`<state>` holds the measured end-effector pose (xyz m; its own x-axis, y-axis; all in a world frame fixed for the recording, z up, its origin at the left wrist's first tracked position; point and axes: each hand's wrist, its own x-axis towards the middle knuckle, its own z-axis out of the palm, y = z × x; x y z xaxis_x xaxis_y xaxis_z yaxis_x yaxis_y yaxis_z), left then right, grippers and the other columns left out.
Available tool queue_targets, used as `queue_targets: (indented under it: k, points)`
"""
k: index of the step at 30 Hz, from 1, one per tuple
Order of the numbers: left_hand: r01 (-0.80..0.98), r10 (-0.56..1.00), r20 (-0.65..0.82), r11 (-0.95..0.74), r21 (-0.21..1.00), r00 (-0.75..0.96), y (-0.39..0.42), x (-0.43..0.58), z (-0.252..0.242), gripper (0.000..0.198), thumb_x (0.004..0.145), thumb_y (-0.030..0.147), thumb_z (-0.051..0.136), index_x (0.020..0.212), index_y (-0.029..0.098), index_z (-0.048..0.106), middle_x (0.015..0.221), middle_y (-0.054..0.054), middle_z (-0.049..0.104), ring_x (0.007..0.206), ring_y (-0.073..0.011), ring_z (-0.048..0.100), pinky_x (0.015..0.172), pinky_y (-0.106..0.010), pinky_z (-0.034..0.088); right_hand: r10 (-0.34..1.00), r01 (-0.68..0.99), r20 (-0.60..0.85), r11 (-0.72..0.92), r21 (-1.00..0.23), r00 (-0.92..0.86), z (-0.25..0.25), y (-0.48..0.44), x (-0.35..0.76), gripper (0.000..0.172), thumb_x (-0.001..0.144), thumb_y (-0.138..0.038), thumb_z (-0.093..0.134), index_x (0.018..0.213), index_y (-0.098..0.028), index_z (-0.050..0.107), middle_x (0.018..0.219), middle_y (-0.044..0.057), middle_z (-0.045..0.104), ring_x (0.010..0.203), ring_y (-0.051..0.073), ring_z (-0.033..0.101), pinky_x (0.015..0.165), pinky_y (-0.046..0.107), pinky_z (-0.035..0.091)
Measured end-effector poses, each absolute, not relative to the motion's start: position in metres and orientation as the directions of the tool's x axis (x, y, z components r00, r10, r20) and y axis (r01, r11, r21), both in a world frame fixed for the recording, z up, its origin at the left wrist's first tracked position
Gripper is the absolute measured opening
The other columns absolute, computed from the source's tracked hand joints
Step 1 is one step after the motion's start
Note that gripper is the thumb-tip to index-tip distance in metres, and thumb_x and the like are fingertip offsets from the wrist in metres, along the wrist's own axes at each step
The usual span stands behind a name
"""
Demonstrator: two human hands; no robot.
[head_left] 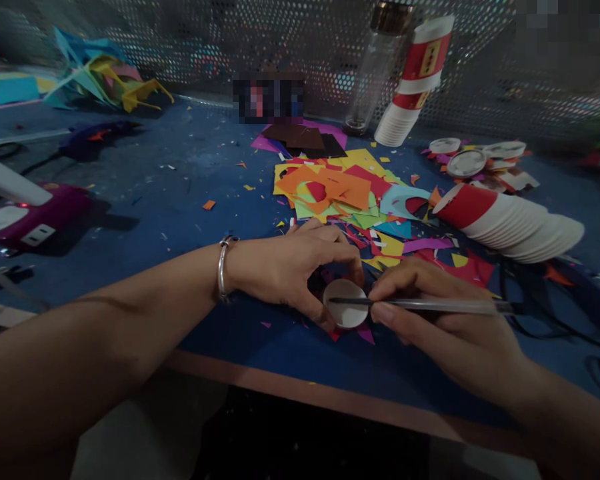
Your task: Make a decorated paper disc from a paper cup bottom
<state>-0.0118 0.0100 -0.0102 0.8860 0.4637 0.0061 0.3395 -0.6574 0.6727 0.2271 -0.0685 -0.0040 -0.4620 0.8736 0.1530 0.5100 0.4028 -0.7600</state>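
Observation:
My left hand (300, 263), with a silver bracelet at the wrist, curls thumb and fingers around the edge of a small white round piece (349, 316) that looks like the bottom of a paper cup. Pinched in my right hand (445, 333) is a clear-barrelled pen (430, 306), its dark tip over the white round piece; whether it touches is hard to tell. Coloured scraps poke out from below the round piece. Just beyond both hands lies a heap of cut coloured paper (330, 187).
Red-and-white paper cups (510, 223) lie stacked at the right, with cables beneath. Behind stand a glass bottle (375, 73) and another cup stack (415, 87). Cut cup pieces (465, 162) sit at the back right. At the left are a purple power strip (45, 213) and a glue gun (90, 137).

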Motion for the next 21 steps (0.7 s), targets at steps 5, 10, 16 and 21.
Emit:
queue_targets:
  k: [5,10,16,21]
  points:
    - [0.351,0.465,-0.01,-0.653,0.671,0.885,0.01,-0.011,-0.01,0.056,0.074,0.051,0.088,0.117,0.022,0.068,0.121,-0.008,0.059,0.116,-0.0295,0.049,0.1,-0.039,0.036,0.833,0.558,0.263,0.528,-0.641,-0.486,-0.006,-0.068,0.226,0.004,0.099,-0.029,0.063,0.097,-0.027,0.067,0.085,0.001,0.072,0.071,0.016,0.068,0.062,0.028,0.052]
    - [0.391,0.485,-0.047,-0.642,0.66,0.873,0.01,-0.01,-0.011,0.056,0.071,0.051,0.09,0.115,0.023,0.069,0.123,-0.007,0.058,0.12,-0.0298,0.048,0.102,-0.04,0.036,0.799,0.612,0.295,0.594,-0.522,-0.524,-0.005,-0.071,0.226,0.005,0.099,-0.027,0.06,0.098,-0.027,0.065,0.083,0.001,0.075,0.066,0.016,0.07,0.056,0.028,0.05]
    - [0.381,0.484,-0.03,-0.648,0.659,0.875,0.009,-0.012,-0.011,0.056,0.07,0.05,0.091,0.114,0.023,0.069,0.122,-0.008,0.057,0.119,-0.0303,0.048,0.103,-0.041,0.036,0.716,0.585,0.361,0.697,-0.415,-0.597,0.0,-0.072,0.227,0.008,0.099,-0.02,0.057,0.097,-0.026,0.06,0.084,-0.001,0.074,0.066,0.015,0.069,0.057,0.028,0.046]
    - [0.376,0.477,-0.031,-0.65,0.66,0.878,0.009,-0.013,-0.011,0.056,0.071,0.051,0.091,0.114,0.022,0.069,0.122,-0.008,0.059,0.12,-0.031,0.048,0.104,-0.042,0.036,0.707,0.609,0.287,0.705,-0.363,-0.646,0.012,-0.072,0.225,0.011,0.099,-0.018,0.055,0.091,-0.027,0.055,0.072,-0.003,0.067,0.056,0.014,0.06,0.052,0.03,0.039]
